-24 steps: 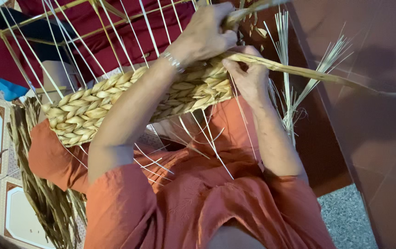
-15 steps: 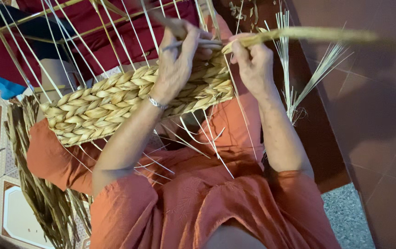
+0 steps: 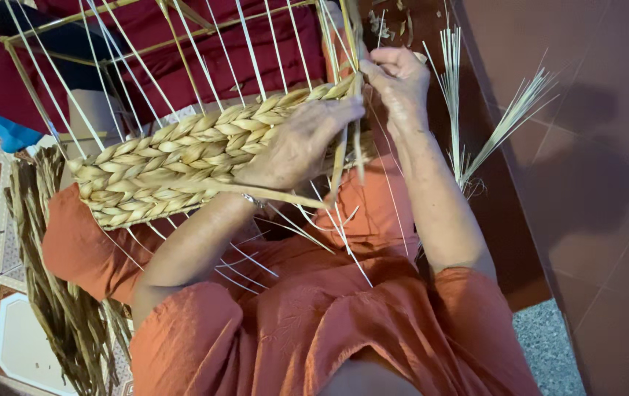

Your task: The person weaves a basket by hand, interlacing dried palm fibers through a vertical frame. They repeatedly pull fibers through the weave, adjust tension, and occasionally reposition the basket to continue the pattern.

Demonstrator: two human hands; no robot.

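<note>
Left hand [image 3: 296,143] lies palm-down across the upper right end of the woven band [image 3: 182,165], fingers curled, tips pinching a straw strand [image 3: 347,110] at the band's top corner. Right hand [image 3: 399,81] sits just right of that corner, closed around the same strand where it turns up along the frame's corner upright.

Change vs 0.5 s ago: the strand ran out long and level to the right of the band, both hands raised above it. Now it's folded in tight at the corner and the left hand has dropped onto the weave. I read that as one pass pulled snug and being locked at the end stake.

Materials: band is thick plaited straw, pale yellow, chunky rope-like rows, a few rows deep. Thin stakes [image 3: 256,55] stand up through it, stiff, pale, evenly spaced, inside a slim rod frame [image 3: 72,20]. Loose dried fibre bundle [image 3: 50,293] hangs below-left of the band, darker and frayed. Spare split stalks [image 3: 476,139] fan out right of it.
</note>
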